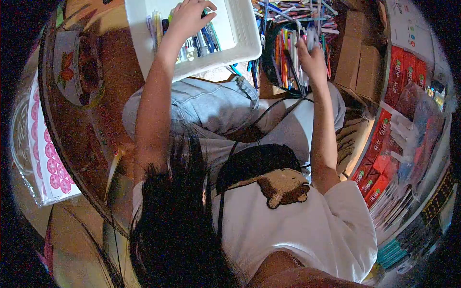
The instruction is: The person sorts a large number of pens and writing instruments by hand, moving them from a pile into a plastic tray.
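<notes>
My left hand [188, 20] reaches over a white plastic basket [253, 45], fingers apart and nothing visible in them. Beneath and beside it in the basket lie several pens [206, 39] in dark, clear and green colours. On the other side, my right hand [313, 62] is closed around some pale pens [311, 36] at the edge of a dark container [270, 60]. Colourful pens [285, 53] stand packed in that container. Behind it spreads a loose heap of pens [283, 10]. How many pens the right hand grips is hidden.
Cardboard boxes [353, 53] stand right of the pen container. Farther right are red printed boxes [377, 158] and plastic-wrapped items [413, 129]. A brown table edge [62, 168] curves along the left, with a sheet of pink round stickers [55, 168] outside it.
</notes>
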Tool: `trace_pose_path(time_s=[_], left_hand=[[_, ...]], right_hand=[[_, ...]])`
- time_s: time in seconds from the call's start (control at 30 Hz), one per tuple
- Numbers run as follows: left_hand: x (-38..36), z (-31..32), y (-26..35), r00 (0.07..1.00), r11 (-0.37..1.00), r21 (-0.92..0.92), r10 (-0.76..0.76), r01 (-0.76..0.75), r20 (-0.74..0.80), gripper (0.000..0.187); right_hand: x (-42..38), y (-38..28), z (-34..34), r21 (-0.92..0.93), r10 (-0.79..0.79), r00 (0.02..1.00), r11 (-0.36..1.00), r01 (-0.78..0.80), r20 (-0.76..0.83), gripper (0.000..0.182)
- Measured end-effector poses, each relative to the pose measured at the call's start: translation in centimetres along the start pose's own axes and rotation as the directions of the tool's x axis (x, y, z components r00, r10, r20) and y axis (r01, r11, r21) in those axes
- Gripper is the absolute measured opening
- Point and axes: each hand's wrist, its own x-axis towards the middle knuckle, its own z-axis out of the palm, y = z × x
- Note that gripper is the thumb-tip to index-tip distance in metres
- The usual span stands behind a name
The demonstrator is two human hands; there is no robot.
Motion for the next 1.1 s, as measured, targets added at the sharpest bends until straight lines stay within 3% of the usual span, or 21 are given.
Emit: trace_pose_path(time_s=[0.03, 0.07, 0.13, 0.2, 0.27, 0.3, 0.4, 0.43, 0.5, 0.6, 0.7, 0.8, 0.87, 0.9, 0.93, 0.97, 1.0, 1.07, 1.1], left_hand=[[0.1, 0.5, -0.6, 1.0, 1.0, -0.017, 0.004, -0.004, 0.005, 0.022], [0.2, 0.8, -0.9, 1.0, 0.999, -0.034, 0.009, -0.008, 0.01, 0.022], [0.0, 1.0, -1.1, 1.0, 0.998, -0.06, -0.006, 0.006, -0.002, 0.023], [0.1, 0.0, -0.3, 0.998, 0.992, -0.109, -0.058, 0.059, 0.016, 0.025], [0.1, -1.6, 1.3, 0.987, 0.972, -0.18, -0.143, 0.153, 0.069, 0.03], [0.0, -1.5, 1.4, 0.992, 0.98, -0.153, -0.127, 0.127, 0.015, 0.027], [0.1, -1.2, 1.8, 0.98, 0.971, -0.152, -0.194, 0.185, -0.052, 0.028], [0.0, -1.3, 2.1, 0.978, 0.969, -0.16, -0.201, 0.19, -0.055, 0.027], [-0.1, -1.3, 2.1, 0.987, 0.982, -0.145, -0.132, 0.118, -0.094, 0.027], [-0.3, -1.2, 1.8, 0.998, 0.995, -0.086, -0.045, 0.042, -0.038, 0.038], [-0.3, -0.6, 2.0, 0.997, 0.999, 0.015, 0.035, -0.036, 0.073, 0.045], [-0.7, -0.5, 2.1, 0.978, 0.995, 0.095, 0.011, -0.031, 0.209, 0.047], [-0.8, -0.6, 2.3, 0.963, 0.995, 0.098, -0.01, -0.017, 0.269, 0.047], [-1.0, 0.4, 2.1, 0.993, 0.979, 0.181, 0.082, -0.097, 0.089, 0.039], [-1.1, 2.1, 1.6, 0.978, 0.948, 0.276, 0.189, -0.158, -0.087, 0.032], [-1.2, 3.1, 1.4, 0.92, 0.906, 0.376, 0.302, -0.195, -0.249, 0.028], [-1.1, 3.2, 1.6, 0.919, 0.902, 0.383, 0.308, -0.199, -0.247, 0.029], [-1.1, 3.2, 1.8, 0.917, 0.894, 0.4, 0.316, -0.202, -0.244, 0.031], [-1.1, 2.6, 2.3, 0.972, 0.94, 0.305, 0.199, -0.153, -0.127, 0.035]], right_hand=[[0.1, -2.1, 0.2, 0.102, 0.098, 0.993, 0.989, -0.104, 0.065, 0.038], [0.6, -2.4, 1.3, 0.195, 0.083, 0.983, 0.974, -0.115, 0.164, 0.037], [2.1, -2.6, 3.6, 0.368, 0.024, 0.935, 0.915, -0.163, 0.353, 0.036], [1.8, -6.3, 5.5, 0.551, -0.012, 0.906, 0.797, -0.246, 0.422, 0.037], [4.6, -4.8, 9.6, 0.64, -0.197, 0.807, 0.722, -0.264, 0.556, 0.035], [4.3, -6.4, 10.3, 0.665, -0.189, 0.823, 0.694, -0.274, 0.536, 0.034], [5.8, -7.2, 14.2, 0.349, -0.104, 0.843, 0.931, -0.104, 0.528, 0.032], [6.3, -6.7, 15.6, 0.308, -0.142, 0.884, 0.951, -0.003, 0.445, 0.033], [6.4, -6.3, 17.3, 0.196, -0.239, 0.93, 0.962, 0.189, 0.278, 0.036], [6.3, -6.6, 16.1, 0.121, -0.284, 0.888, 0.959, 0.257, 0.362, 0.037], [5.3, -6.7, 14.3, 0.032, -0.414, 0.835, 0.901, 0.433, 0.361, 0.035], [3.3, -6.7, 10.1, 0.127, -0.447, 0.826, 0.894, 0.431, 0.343, 0.032], [2.0, -5.6, 6.8, 0.22, -0.393, 0.87, 0.915, 0.338, 0.299, 0.03], [0.9, -4.9, 4.9, 0.191, -0.334, 0.902, 0.938, 0.29, 0.273, 0.029], [-0.1, -4.2, 3.1, 0.163, -0.275, 0.931, 0.957, 0.24, 0.242, 0.028], [-1.0, -3.2, 1.5, 0.016, -0.206, 0.95, 0.978, 0.208, 0.234, 0.027], [-1.9, -2.1, 0.3, -0.129, -0.14, 0.966, 0.977, 0.171, 0.217, 0.027], [-3.9, -0.1, -0.8, -0.197, -0.109, 0.986, 0.971, 0.132, 0.124, 0.025], [-4.7, 0.9, -0.9, -0.262, -0.092, 0.989, 0.958, 0.119, 0.114, 0.026]])
